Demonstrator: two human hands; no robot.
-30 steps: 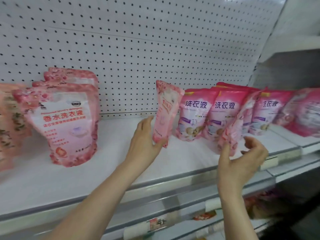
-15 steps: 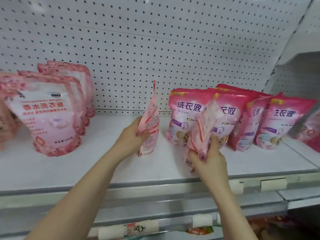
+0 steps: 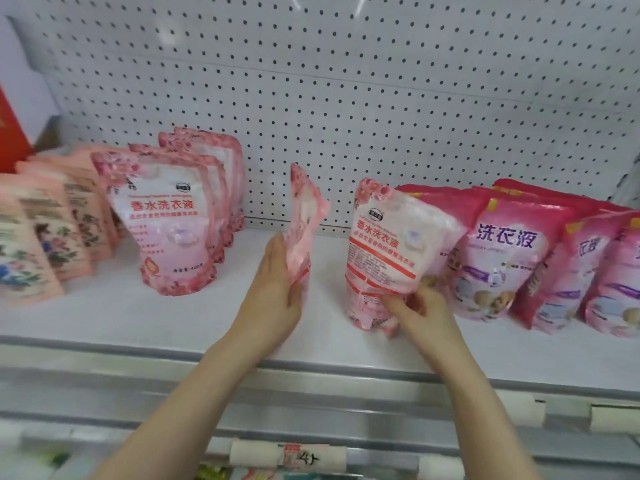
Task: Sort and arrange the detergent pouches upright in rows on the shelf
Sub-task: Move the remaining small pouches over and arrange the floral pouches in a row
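With the left hand (image 3: 277,289) gripping a pale pink pouch (image 3: 304,216) edge-on over the shelf (image 3: 138,317) and the right hand (image 3: 422,313) pinching the base of a second pouch (image 3: 391,251) tilted beside the dark pink row (image 3: 502,258), either soft pouch could slump once released.

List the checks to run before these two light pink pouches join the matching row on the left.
1. Left hand has hold of the edge-on pouch: ok.
2. Right hand grips the front-facing pouch at its bottom: ok.
3. Edge-on pouch turned label-forward: not ok.
4. Front-facing pouch has the same design as the matching row: ok.
5. Bare shelf beside that row: ok.
6. Front-facing pouch's base flat on the shelf: cannot tell, the right hand covers it.
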